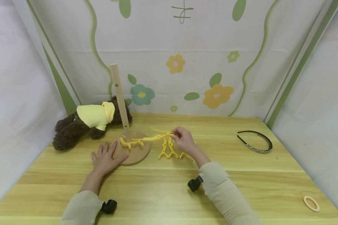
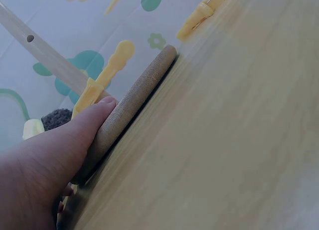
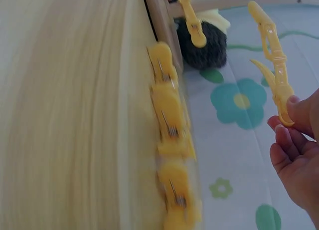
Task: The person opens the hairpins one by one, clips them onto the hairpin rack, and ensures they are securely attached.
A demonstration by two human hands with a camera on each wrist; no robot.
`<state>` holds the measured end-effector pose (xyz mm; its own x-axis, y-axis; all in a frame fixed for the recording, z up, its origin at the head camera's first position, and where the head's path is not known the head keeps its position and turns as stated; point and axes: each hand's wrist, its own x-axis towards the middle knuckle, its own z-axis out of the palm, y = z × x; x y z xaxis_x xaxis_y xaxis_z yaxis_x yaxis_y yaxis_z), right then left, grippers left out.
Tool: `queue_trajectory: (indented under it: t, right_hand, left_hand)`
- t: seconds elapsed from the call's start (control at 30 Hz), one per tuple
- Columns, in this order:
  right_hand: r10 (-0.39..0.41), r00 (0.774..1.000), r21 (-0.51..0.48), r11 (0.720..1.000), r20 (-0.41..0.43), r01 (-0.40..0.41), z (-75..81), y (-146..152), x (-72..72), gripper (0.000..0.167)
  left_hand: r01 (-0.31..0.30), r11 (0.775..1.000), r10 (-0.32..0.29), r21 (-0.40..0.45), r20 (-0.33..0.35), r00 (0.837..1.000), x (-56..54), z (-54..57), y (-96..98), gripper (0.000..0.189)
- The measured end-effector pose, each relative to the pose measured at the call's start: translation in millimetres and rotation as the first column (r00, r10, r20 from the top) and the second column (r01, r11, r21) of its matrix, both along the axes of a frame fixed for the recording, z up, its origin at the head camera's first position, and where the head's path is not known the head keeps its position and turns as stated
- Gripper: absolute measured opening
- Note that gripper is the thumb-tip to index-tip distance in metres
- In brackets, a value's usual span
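Note:
My left hand [image 1: 105, 158] lies with spread fingers at the left side of a round wooden base [image 1: 135, 159], its thumb over the edge; in the left wrist view the thumb [image 2: 94, 117] presses the rim. An upright wooden post [image 1: 119, 97] with holes rises from this base. My right hand [image 1: 184, 140] pinches one end of a long yellow alligator hair clip [image 3: 279, 75], raised above the table and pointing left. Another yellow clip [image 1: 130, 143] is at the post's foot, above the base; how it is supported is unclear. Several more yellow clips [image 1: 169, 150] stand below my right hand, partly hidden.
A dark brown plush toy [image 1: 69, 132] in a yellow top lies behind the base at left. On the right are a black headband [image 1: 259, 150] and, nearer the front, a small wooden ring [image 1: 311, 203]. A printed cloth [image 1: 200, 40] hangs behind the table.

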<state>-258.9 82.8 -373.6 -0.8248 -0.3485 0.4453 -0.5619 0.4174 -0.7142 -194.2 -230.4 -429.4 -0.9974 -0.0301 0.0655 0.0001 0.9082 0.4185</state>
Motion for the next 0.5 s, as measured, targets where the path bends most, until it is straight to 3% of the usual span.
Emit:
queue_trajectory:
  t: [0.2, 0.5]
  right_hand:
    - [0.021, 1.000, -0.021, 1.000, 0.012, -0.021, -8.0, -41.4, -1.0, 0.008]
    - [0.051, 0.999, -0.012, 0.999, 0.014, -0.051, -5.8, -86.6, 2.6, 0.006]
  left_hand:
    - [0.000, 1.000, 0.000, -0.003, 0.000, 1.000, 0.9, 1.0, -0.8, 0.093]
    - [-0.004, 1.000, 0.004, -0.002, -0.014, 1.000, 0.8, 1.0, 1.1, 0.093]
